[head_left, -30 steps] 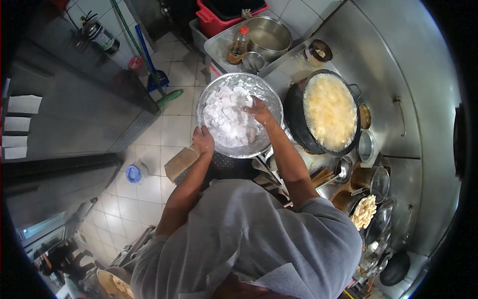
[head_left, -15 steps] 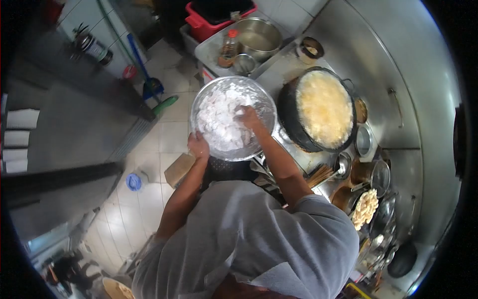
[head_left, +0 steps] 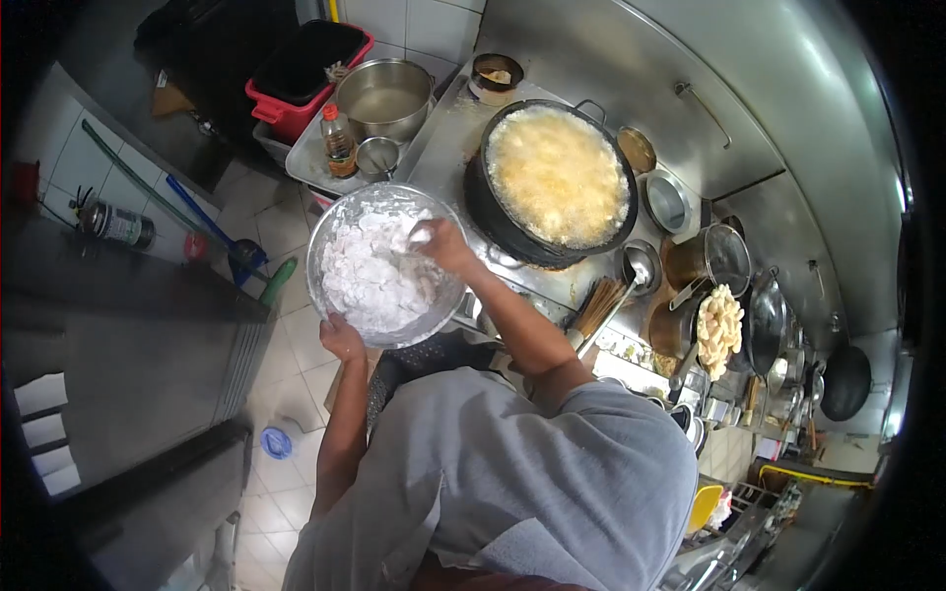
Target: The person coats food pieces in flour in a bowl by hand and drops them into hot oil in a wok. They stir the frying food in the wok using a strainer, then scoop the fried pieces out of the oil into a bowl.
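A wide metal bowl (head_left: 453,295) holds pieces heaped in white powder (head_left: 370,271). My left hand (head_left: 342,338) grips the bowl's near left rim. Over the right part of the bowl, my right hand (head_left: 442,246) is closed around a white-coated piece (head_left: 422,234), just above the powder. To the right of the bowl stands a large black pot (head_left: 483,202) full of pale yellow, foaming food (head_left: 560,175).
Beyond the bowl are a red-capped bottle (head_left: 339,146), a steel pot (head_left: 385,98) and a red bin (head_left: 286,115). A brush (head_left: 598,303), a ladle (head_left: 640,266) and a strainer of pale food (head_left: 720,330) lie right. A blue-lidded container (head_left: 276,443) is on the floor.
The view has turned, so bowl and black pot now appear further left. My right hand has risen slightly from the powder and now shows a white piece in its fingers.
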Demonstrator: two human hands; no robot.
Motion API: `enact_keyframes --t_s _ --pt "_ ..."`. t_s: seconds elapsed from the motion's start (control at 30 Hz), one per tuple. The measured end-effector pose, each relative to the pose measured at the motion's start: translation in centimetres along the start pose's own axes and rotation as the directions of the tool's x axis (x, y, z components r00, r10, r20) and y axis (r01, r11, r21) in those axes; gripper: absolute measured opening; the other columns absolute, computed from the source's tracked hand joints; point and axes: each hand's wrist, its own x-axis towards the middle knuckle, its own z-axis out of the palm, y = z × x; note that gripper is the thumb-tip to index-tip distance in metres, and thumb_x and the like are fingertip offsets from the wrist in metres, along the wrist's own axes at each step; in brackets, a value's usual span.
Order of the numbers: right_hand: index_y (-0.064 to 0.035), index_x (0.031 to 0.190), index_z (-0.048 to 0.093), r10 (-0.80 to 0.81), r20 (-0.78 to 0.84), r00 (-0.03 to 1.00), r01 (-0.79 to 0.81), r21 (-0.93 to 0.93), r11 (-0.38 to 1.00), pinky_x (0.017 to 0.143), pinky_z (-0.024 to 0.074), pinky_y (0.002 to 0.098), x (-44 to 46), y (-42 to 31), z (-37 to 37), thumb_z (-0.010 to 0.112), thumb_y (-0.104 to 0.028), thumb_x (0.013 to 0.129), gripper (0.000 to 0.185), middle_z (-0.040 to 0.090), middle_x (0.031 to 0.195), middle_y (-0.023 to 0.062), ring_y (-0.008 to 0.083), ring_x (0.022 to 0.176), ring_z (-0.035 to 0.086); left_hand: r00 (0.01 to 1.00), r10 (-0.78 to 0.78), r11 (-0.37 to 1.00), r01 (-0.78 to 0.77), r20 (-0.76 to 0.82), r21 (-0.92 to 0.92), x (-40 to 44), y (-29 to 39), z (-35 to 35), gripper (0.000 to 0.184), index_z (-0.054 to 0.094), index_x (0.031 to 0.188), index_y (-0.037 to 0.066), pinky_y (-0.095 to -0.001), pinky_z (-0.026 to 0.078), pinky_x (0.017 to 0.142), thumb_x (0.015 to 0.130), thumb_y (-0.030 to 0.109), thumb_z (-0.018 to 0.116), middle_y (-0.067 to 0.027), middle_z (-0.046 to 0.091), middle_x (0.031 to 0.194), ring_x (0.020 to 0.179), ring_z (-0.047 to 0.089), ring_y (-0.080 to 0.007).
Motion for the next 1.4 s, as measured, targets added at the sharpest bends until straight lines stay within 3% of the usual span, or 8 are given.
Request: enact_keyframes --t_s 0.17,0.23,0.53,0.83,1.07,1.13,1.27,1.4 --pt "0.0041 0.103 0.064 -0.01 -0.038 0.999 0.013 0.064 0.998 0.076 0.057 0.0331 -1.8 -3.7 -12.7 0.07 -0.002 0.084 0.021 0.061 0.11 0.0128 0.0217 0.093 0.065 1.0 0.021 1.0 -0.021 -0.021 -0.01 0.0 0.0 0.0 0.045 0.058 0.081 -0.013 -0.0452 0.045 0.068 0.097 0.029 0.053 -0.0278 0.062 0.074 0.069 0.059 -0.0382" --pt "-0.0033 0.098 0.068 -0.222 -0.129 0.966 0.173 -0.316 0.933 0.074 0.053 0.0354 -1.6 -1.8 -17.2 0.076 -0.011 0.079 0.022 0.066 0.098 0.013 0.0233 0.085 0.066 0.998 -0.045 0.999 0.045 0.036 -0.016 0.0 0.2 -0.2 0.045 0.058 0.081 -0.013 -0.0461 0.045 0.07 0.097 0.029 0.052 -0.029 0.062 0.076 0.07 0.059 -0.0398" --pt "-0.0028 0.096 0.069 0.157 -0.052 0.986 -0.153 -0.648 0.746 0.074 0.0517 0.042 1.0 9.7 -25.5 0.079 -0.02 0.075 0.029 0.068 0.086 0.0185 0.0355 0.081 0.065 0.999 0.036 0.998 -0.037 0.008 0.045 0.2 -0.9 0.1 0.043 0.06 0.086 -0.014 -0.0495 0.045 0.074 0.097 0.027 0.05 -0.0317 0.063 0.081 0.077 0.061 -0.0456" --pt "-0.0051 0.112 0.067 -0.262 -0.453 0.852 -0.231 -0.775 0.588 0.081 0.0517 0.0465 -1.4 6.3 -30.1 0.066 -0.006 0.079 0.034 0.061 0.106 0.0251 0.0406 0.093 0.063 0.999 0.04 0.999 -0.04 -0.025 0.023 -0.3 0.8 -0.2 0.042 0.06 0.086 -0.013 -0.0462 0.046 0.07 0.098 0.027 0.051 -0.0279 0.062 0.076 0.068 0.057 -0.0387" --pt "-0.0015 0.103 0.068 -0.196 -0.202 0.96 0.141 -0.257 0.956 0.076 0.0521 0.0351 -4.8 -1.7 -18.3 0.072 -0.005 0.081 0.023 0.066 0.099 0.0173 0.0299 0.085 0.067 1.0 0.028 1.0 -0.028 0.0 0.01 0.3 -2.2 0.6 0.037 0.062 0.087 -0.011 -0.0466 0.046 0.071 0.097 0.023 0.051 -0.0275 0.065 0.08 0.073 0.061 -0.0411" --pt "-0.0018 0.104 0.068 0.028 0.116 0.993 -0.006 -0.186 0.983 0.08 0.0519 0.0382 -4.3 -3.6 -12.8 0.072 -0.012 0.081 0.026 0.066 0.102 0.0177 0.0328 0.092 0.067 0.995 0.085 0.996 -0.086 -0.044 -0.032 0.5 -2.5 0.9 0.035 0.062 0.087 -0.011 -0.0481 0.046 0.073 0.096 0.02 0.052 -0.0304 0.064 0.081 0.077 0.062 -0.0453" --pt "-0.0042 0.119 0.06 0.036 0.388 0.921 0.198 -0.545 0.815 0.088 0.05 0.0475 -1.9 4.2 0.4 0.066 -0.021 0.08 0.043 0.061 0.116 0.0236 0.0394 0.106 0.061 1.0 0.019 0.998 -0.018 -0.02 0.06 0.6 -1.5 0.4 0.037 0.061 0.086 -0.011 -0.047 0.046 0.072 0.095 0.023 0.053 -0.0304 0.064 0.08 0.075 0.061 -0.0436" --pt "-0.0083 0.13 0.051 0.197 0.336 0.921 0.001 -0.509 0.861 0.092 0.0489 0.0495 -2.5 0.4 5.6 0.068 -0.02 0.075 0.058 0.056 0.121 0.0272 0.0447 0.108 0.058 0.998 0.002 1.0 -0.003 -0.064 -0.009 -0.1 0.4 0.1 0.04 0.061 0.084 -0.012 -0.0469 0.046 0.07 0.095 0.027 0.054 -0.0308 0.063 0.078 0.073 0.061 -0.0425"
